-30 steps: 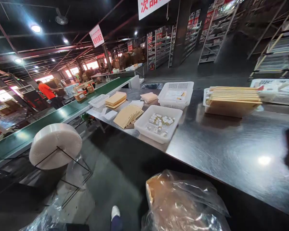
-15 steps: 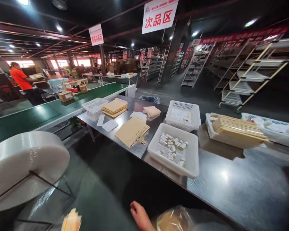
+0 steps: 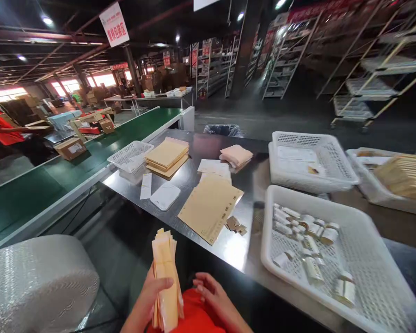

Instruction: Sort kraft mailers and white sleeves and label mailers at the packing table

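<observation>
At the bottom of the head view, my left hand (image 3: 152,289) is wrapped round an upright bundle of yellowish paper strips (image 3: 167,282), its thumb across the front. The strips fan out unevenly at the top. Just right of the bundle, my right hand (image 3: 210,291) is empty, its fingers apart and slightly curled. Both hands are in front of the table's near edge. Beyond them on the metal table lies a stack of kraft envelopes (image 3: 208,206), with small brown cardboard pieces (image 3: 236,225) beside it. A white basket (image 3: 377,231) on the right holds several small white-labelled bottles (image 3: 312,270).
A bubble wrap roll (image 3: 41,282) stands at the left. Behind it runs a green conveyor (image 3: 118,143) carrying a cardboard box (image 3: 71,148). More envelopes (image 3: 168,152), a pink cloth-like pile (image 3: 236,155) and another white basket (image 3: 308,180) sit on the table. A person in orange (image 3: 3,125) stands far left.
The view has shifted rightward and closer to the table. My left hand with the strip bundle has come up into view at centre, and my right hand is beside it. The clear plastic bag has left view.
</observation>
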Tool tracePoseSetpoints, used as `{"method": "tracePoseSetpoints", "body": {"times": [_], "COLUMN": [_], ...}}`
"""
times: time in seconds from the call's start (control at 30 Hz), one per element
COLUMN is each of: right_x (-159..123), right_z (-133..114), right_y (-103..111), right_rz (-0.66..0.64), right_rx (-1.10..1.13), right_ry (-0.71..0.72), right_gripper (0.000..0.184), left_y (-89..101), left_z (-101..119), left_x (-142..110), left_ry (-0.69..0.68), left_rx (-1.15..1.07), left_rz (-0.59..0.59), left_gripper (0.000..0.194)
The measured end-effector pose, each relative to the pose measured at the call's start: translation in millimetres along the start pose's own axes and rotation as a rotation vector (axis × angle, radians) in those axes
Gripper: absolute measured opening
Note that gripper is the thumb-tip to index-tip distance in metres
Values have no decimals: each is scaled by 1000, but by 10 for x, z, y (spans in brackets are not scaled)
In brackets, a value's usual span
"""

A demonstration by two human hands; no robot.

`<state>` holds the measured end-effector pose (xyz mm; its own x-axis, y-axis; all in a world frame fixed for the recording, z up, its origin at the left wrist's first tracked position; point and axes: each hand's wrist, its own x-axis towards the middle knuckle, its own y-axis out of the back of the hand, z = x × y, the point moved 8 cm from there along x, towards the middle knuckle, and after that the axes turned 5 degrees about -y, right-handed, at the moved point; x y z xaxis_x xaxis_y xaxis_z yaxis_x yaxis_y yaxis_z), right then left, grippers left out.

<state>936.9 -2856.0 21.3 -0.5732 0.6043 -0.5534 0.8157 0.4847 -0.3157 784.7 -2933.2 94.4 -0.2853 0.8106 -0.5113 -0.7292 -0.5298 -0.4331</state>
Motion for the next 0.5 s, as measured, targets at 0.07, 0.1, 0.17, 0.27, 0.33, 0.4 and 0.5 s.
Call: {"method": "tracePoseSetpoints", "body": {"times": [0.07, 0.1, 0.17, 0.27, 0.33, 0.4, 0.5], "right_x": [295, 424, 648, 965, 1219, 1492, 1889], "right_z": [-442, -623, -885, -1082, -1151, -1258, -1479], "right_y": [-353, -559, -973, -1373, -1430, -1406, -1356], "right_rz": [-95, -146, -260, -353, -303, -223, -97], "right_rx": [25, 55, 146, 205, 153, 117, 149], "right_ry": [-17, -21, -11, 55, 88, 111, 116], "right_gripper": [67, 67, 68, 75, 79, 79, 73], "left_y": [41, 54, 87, 117, 98, 50, 6], "left_z": [269, 376, 550, 721, 788, 839, 1027], "left_x": [233, 358, 625, 1048, 1335, 1615, 2013], "left_ry": [-27, -39, -77, -115, -64, 73, 267], "left_rx": [-29, -46, -79, -114, -152, -192, -148], "left_rz": [64, 86, 141, 187, 144, 44, -132], "left_gripper": [79, 80, 83, 83, 75, 67, 71]}}
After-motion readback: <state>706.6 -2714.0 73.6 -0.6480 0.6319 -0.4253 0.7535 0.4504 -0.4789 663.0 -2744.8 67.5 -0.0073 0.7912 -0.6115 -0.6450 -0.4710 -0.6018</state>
